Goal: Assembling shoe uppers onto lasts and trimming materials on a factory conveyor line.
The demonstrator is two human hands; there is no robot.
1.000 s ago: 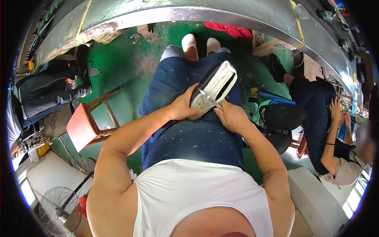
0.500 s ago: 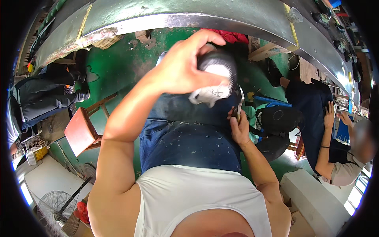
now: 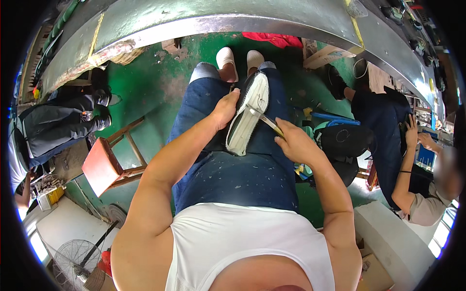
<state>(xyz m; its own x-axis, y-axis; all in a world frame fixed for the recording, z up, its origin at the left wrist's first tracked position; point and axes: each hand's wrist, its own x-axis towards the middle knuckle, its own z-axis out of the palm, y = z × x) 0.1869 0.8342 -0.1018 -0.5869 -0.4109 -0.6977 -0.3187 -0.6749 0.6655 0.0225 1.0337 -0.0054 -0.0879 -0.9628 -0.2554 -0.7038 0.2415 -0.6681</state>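
Note:
Over my thighs a black shoe lies with its pale underside facing up, its toe pointing away from me. The dark upper is folded round the rim of that underside. My left hand is closed on the shoe's left edge, the fingertips hidden behind it. In my right hand is a metal hand tool with a slim curved head and a yellowish grip. Its tip meets the middle of the pale underside. Whether the tool has one blade or two jaws is too small to tell.
A metal-edged workbench spans the far side. At left stands a stool with a reddish seat; a fan is behind it. A black bag is close on my right. People sit at both sides, one person's hand showing at right.
My left hand has lowered the shoe from high before me to my lap, where its underside faces up. My right hand has brought the tool up and left onto it.

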